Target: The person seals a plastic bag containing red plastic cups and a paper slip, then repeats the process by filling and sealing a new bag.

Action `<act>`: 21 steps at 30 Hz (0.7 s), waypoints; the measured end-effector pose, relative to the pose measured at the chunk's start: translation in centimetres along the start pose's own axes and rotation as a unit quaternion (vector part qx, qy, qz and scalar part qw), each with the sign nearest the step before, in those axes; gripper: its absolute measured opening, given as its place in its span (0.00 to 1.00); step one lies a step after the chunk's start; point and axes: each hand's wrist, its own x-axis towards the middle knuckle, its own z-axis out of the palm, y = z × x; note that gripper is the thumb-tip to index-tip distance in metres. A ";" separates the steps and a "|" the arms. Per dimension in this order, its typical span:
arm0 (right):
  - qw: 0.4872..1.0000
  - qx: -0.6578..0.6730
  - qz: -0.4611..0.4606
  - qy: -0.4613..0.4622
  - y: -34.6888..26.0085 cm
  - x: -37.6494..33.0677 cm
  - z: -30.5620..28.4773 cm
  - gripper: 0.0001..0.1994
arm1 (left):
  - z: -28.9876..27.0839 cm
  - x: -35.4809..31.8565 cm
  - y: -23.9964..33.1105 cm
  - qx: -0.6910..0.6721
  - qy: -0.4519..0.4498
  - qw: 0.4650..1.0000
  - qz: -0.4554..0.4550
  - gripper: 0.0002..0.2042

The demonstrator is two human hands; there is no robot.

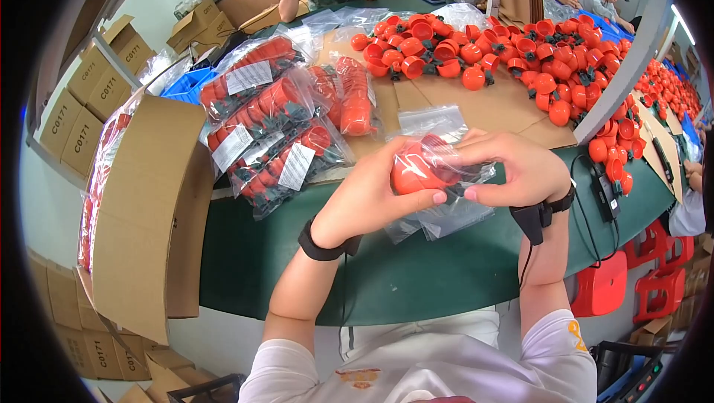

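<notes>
Two hands meet over the green table point(416, 276) in the head view, the only view supplied, and both are closed on one item: an orange plastic cup part point(416, 169) partly inside a clear plastic bag point(446, 213). The left hand point(372, 198) cups the part from below and from the near side, its thumb pressed along the lower edge; the right hand point(513, 169) is curled over the top, fingers pinching bag film against the part. The bag's free end hangs toward the person, resting on the table. Whether the bag mouth is fully open cannot be told, as the film is crumpled and glossy. Judgement: the bagging step would go best with the left hand steadying the part while the right draws the film evenly, so that no fold catches on the rim. Beyond the hands, further up the table, lies a heap of loose orange parts point(513, 50) on brown cardboard sheet point(476, 102). Left of that heap sit filled, labelled bags point(271, 131). At the table's left edge stands an open cardboard carton point(149, 210). Other people are seated at the far side of the table; their hands are well apart from the work.
</notes>
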 end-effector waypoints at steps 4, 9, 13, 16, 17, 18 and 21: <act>1.000 0.003 -0.007 -0.019 -0.6 -0.3 -0.7 0.30 | 0.2 0.2 -0.1 -0.007 0.005 1.000 0.014 0.37; 0.999 0.010 -0.030 -0.015 -0.5 -0.6 -1.4 0.32 | 0.0 0.1 -0.1 -0.018 0.014 1.000 -0.001 0.38; 0.989 0.150 -0.014 -0.005 -0.5 -0.5 -0.8 0.30 | 0.2 0.2 -0.3 -0.011 0.020 0.999 0.023 0.37; 0.983 0.162 0.036 0.076 -0.7 -0.3 0.1 0.23 | 0.4 0.3 -0.2 0.022 0.042 0.997 0.055 0.35; 0.983 0.163 0.036 0.076 -0.7 -0.2 0.0 0.23 | 0.1 0.3 0.0 0.032 0.039 0.998 0.042 0.35; 0.992 0.114 0.018 0.045 -0.8 0.0 -0.2 0.19 | 0.0 0.3 0.1 0.041 0.036 0.998 0.029 0.34; 1.000 0.019 0.004 -0.016 -1.1 0.9 -0.4 0.14 | 0.4 0.3 0.2 0.052 0.030 0.998 0.035 0.33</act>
